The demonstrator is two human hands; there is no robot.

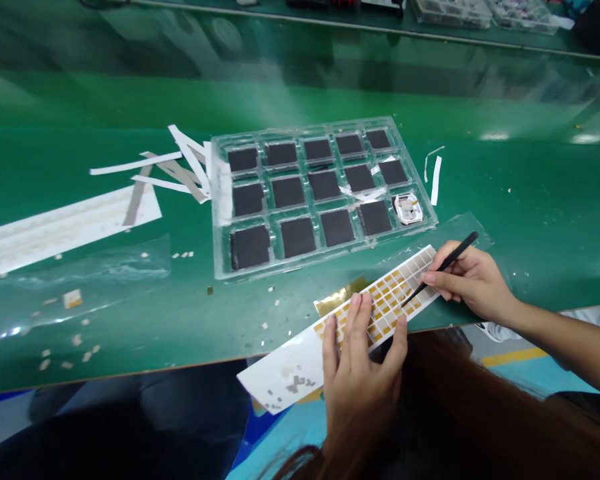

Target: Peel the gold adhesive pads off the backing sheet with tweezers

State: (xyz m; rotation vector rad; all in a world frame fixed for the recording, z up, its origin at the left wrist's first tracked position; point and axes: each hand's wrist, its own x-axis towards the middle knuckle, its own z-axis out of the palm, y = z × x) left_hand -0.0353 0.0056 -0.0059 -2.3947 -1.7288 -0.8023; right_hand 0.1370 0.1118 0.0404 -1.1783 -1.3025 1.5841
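Observation:
My right hand (473, 280) grips black tweezers (447, 262), with their tip on a white sticker sheet (275, 373). The sheet bears a grid of small stickers, amber-coloured (387, 293) in the middle and grey toward the right end. My left hand (357, 360) lies on the sheet with its fingers stretched out and apart, pressing on its surface. At the sheet's lower left, which juts past the table edge, several tiny grey pieces (297, 385) lie loose. A gold film piece (343, 297) shows from beneath the sheet's upper edge.
Beyond my hands lies a clear plastic tray (293, 267) with dark square pads in most compartments and a white part (409, 209) in the front right one. Paper strips (170, 170), a white sheet (80, 223) and small scraps (73, 298) litter the green table (190, 333). Boxes (453, 12) stand behind.

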